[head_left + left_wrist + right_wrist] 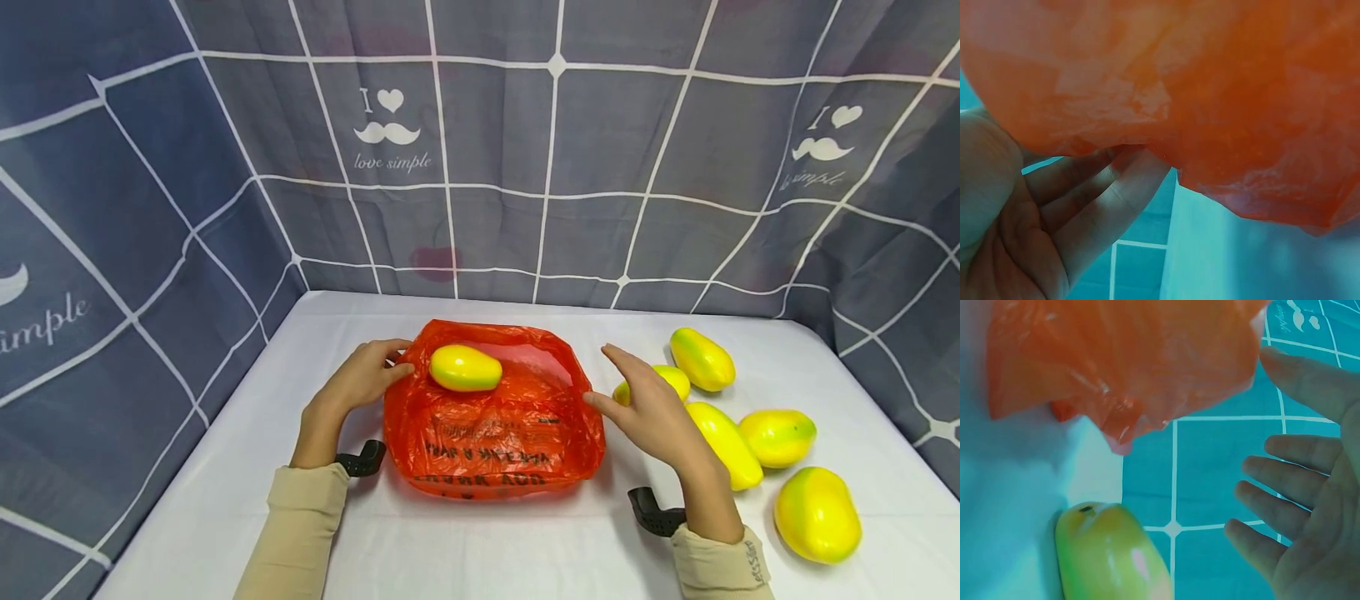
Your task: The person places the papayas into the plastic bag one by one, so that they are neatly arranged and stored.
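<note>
A red plastic bag (pixel 487 433) with dark lettering lies open-mouthed on the white table. In its mouth, toward the upper left, is a yellow mango-like fruit (pixel 465 368). My left hand (pixel 366 375) holds the bag's left edge; in the left wrist view its fingers (pixel 1104 206) reach behind the red film, which covers their tips. At the bag's right side is my right hand (pixel 652 408), fingers spread and nothing gripped. Its thumb is close to the bag's edge, and whether it touches cannot be told. The right wrist view shows its other fingers (pixel 1285 506) apart from the bag.
Several more yellow fruits, one of them a rounder fruit (pixel 817 515), lie on the table's right side, around and beyond the right forearm. One fruit (pixel 1110 556) shows below the bag in the right wrist view. A grey checked curtain (pixel 495 225) stands behind the table (pixel 480 550).
</note>
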`<state>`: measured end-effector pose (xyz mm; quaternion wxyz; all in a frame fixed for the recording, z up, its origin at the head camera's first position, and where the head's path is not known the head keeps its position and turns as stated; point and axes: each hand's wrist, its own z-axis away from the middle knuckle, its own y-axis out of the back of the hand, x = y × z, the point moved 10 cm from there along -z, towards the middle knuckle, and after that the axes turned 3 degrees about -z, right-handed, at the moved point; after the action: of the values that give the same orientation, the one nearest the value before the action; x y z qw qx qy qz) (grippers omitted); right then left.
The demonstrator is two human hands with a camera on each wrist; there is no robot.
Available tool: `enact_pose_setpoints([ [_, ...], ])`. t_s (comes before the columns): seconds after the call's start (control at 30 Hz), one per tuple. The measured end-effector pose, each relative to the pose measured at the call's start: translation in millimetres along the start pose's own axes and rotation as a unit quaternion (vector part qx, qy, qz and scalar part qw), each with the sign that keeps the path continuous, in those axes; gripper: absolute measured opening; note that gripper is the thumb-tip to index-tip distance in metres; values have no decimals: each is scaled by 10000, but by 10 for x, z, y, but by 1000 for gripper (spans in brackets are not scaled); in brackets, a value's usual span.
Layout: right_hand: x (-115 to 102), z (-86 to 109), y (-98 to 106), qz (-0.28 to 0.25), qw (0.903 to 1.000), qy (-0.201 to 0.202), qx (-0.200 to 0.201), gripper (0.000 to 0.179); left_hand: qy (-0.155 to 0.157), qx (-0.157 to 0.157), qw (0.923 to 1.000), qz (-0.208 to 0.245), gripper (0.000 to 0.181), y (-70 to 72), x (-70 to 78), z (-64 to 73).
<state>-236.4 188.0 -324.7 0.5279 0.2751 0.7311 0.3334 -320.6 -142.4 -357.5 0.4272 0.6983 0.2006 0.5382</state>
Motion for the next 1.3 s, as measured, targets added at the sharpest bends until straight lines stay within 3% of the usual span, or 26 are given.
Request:
enact_pose_setpoints([
  [0.3,172,73,8,38,9993,-366,20,75,39,-46,10000,-2,37,-14,-17,-17],
  [0.6,278,73,61,166,9994,-287,140,51,105,-67,9999,-22,38,-5,-13,-18],
  [0.93,500,82,166,-40,9967,-193,782,52,91,-68,9999,-10,38,-13,-11,-10],
  [1.3,662,82,34,677,9963,-535,8,60,38,-42,10000,-19,35,-10,1,-5],
])
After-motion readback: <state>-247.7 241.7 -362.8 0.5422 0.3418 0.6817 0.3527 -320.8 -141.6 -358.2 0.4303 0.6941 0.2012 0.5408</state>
